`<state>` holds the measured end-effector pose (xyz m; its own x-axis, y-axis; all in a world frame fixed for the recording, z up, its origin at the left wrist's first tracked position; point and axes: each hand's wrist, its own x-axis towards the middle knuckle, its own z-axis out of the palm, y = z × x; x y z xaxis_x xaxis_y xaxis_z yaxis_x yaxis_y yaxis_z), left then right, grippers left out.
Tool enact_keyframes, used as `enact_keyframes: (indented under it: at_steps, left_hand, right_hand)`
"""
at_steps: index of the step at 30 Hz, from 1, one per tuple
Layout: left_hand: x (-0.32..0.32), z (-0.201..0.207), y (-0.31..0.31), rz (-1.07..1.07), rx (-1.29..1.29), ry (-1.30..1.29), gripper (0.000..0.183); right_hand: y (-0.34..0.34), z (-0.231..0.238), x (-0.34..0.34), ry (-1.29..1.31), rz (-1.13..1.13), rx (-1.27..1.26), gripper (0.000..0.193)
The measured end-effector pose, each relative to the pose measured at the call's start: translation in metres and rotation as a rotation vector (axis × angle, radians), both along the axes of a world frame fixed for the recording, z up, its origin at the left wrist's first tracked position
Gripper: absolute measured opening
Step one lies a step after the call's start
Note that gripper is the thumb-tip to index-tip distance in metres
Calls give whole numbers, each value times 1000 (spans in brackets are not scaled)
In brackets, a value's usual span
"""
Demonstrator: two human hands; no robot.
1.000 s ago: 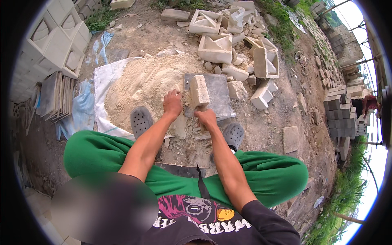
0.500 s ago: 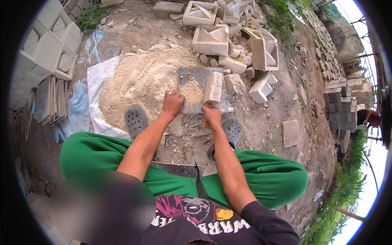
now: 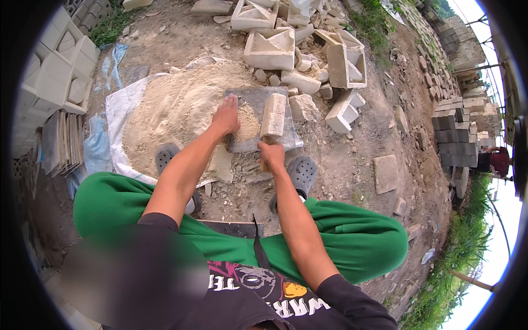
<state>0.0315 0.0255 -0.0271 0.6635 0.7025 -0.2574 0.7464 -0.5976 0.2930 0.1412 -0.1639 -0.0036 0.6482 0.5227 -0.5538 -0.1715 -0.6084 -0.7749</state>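
on my feed the right hand [image 3: 271, 154] is closed round a short handle [image 3: 265, 166] at the near end of a pale oblong block [image 3: 273, 115]; the two look joined like a mallet, though the hand hides where they meet. the block is straight out at twelve o'clock from that hand, its long axis running nearly twelve to six, the far end leaning a touch toward one. i can't tell whether its underside rests on the dark slab [image 3: 250, 99] or sits just above it.

the left hand [image 3: 226, 115] is empty as far as i can see, laid out flat with fingers together and tips aimed near twelve. it lies along the slab's nine o'clock side, where the pale powder heap [image 3: 176, 104] begins.

the relation i go by: from the left hand the block is at three o'clock, near but apart, with the crushed grains [image 3: 247, 125] between them. the right hand is the nearer one, right at the block's six o'clock end. a rough chunk [image 3: 304, 108] is just past the block at three o'clock, and cast hollow blocks [image 3: 269, 48] lie farther out at twelve.
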Motion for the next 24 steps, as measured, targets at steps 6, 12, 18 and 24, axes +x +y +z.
enact_keyframes:
  at_steps: [6, 12, 18, 24]
  left_hand:
    - [28, 3, 12, -206, -105, -48, 89]
    - [7, -4, 12, -321, -91, -43, 71]
    - [-4, 15, -20, -310, -201, -154, 56]
    - [-43, -7, -23, -31, 142, -423, 37]
  right_hand:
    - [-8, 3, 12, -26, -8, -65, 29]
    - [-4, -4, 5, 26, 77, -87, 51]
    - [-8, -39, 20, -156, 56, -118, 33]
    - [8, -10, 11, -319, 172, -115, 33]
